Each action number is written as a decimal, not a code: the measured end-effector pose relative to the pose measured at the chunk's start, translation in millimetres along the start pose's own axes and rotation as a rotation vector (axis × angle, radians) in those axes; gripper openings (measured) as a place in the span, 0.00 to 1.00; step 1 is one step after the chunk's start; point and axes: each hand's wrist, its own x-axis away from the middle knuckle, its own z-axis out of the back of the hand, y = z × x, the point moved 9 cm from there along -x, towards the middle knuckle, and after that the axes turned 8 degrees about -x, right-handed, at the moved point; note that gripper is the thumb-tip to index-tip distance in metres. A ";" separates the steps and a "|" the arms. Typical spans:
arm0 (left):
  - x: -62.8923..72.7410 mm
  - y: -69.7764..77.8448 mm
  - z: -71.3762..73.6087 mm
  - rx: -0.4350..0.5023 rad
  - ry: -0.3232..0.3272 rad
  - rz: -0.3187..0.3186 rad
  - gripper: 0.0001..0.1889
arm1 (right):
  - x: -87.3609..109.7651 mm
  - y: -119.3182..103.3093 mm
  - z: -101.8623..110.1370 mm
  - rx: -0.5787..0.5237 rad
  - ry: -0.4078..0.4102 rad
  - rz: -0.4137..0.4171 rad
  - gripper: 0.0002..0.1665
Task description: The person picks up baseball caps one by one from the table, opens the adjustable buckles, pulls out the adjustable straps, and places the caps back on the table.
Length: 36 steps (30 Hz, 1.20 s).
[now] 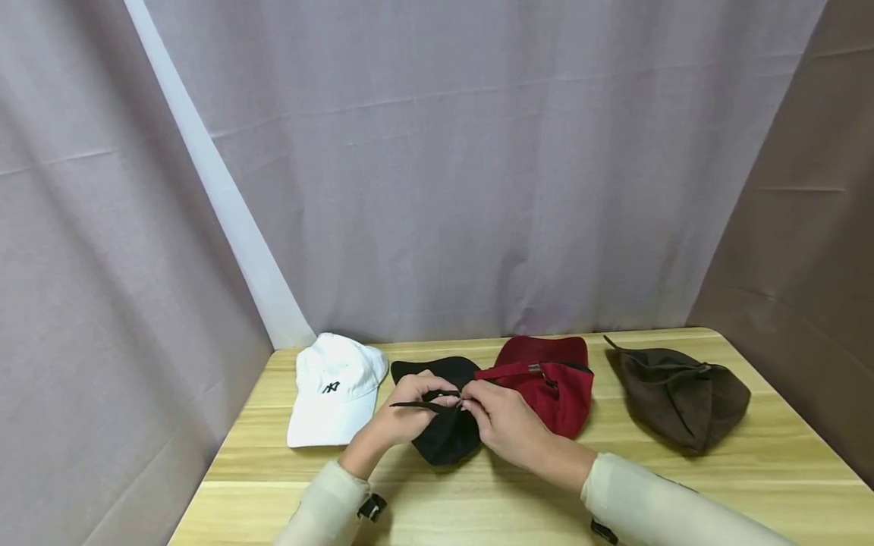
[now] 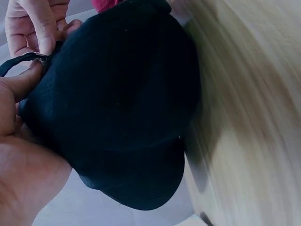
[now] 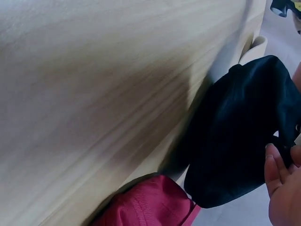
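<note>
Between both hands is a black cap (image 1: 447, 440), its back strap (image 1: 416, 406) sticking out loose to the left in the head view. My left hand (image 1: 406, 406) pinches the strap by its small metal buckle (image 2: 41, 57), thumb on the near side. From the other side my right hand (image 1: 505, 421) pinches the cap's back edge at the same buckle, fingertips close to the left thumb. In the left wrist view the crown faces the camera with the brim (image 2: 146, 188) below. The right wrist view shows the right fingers (image 3: 275, 167) at the strap opening.
A white cap (image 1: 334, 390) with a dark logo lies left of the black one. Just to the right sits a red cap (image 1: 556, 394), its strap side up. Farther right is a dark brown cap (image 1: 683, 402). All lie on the wooden table (image 1: 464, 508), with grey curtains (image 1: 437, 167) behind.
</note>
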 end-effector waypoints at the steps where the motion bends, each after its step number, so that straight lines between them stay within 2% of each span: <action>1: -0.1 1.0 0.4 -0.003 0.001 -0.004 0.06 | -0.3 -0.2 0.2 -0.005 0.002 -0.005 0.07; 7: 0.5 3.6 0.9 -0.023 -0.009 -0.024 0.06 | -0.5 3.3 -0.7 -0.050 -0.006 -0.056 0.08; 16: 4.7 -3.1 0.9 -0.040 -0.023 -0.014 0.05 | -0.8 12.9 -10.8 -0.161 -0.087 -0.151 0.07; 19: 4.7 -4.5 1.8 -0.033 -0.035 -0.009 0.05 | -1.6 13.4 -12.0 -0.167 -0.105 -0.172 0.06; 31: 0.3 -4.1 4.1 -0.022 -0.077 -0.019 0.06 | -7.8 7.1 -8.0 -0.111 -0.123 -0.083 0.05; 36: -2.2 -2.5 4.3 -0.007 -0.085 -0.003 0.07 | -9.3 9.5 -5.0 -0.128 -0.138 -0.082 0.06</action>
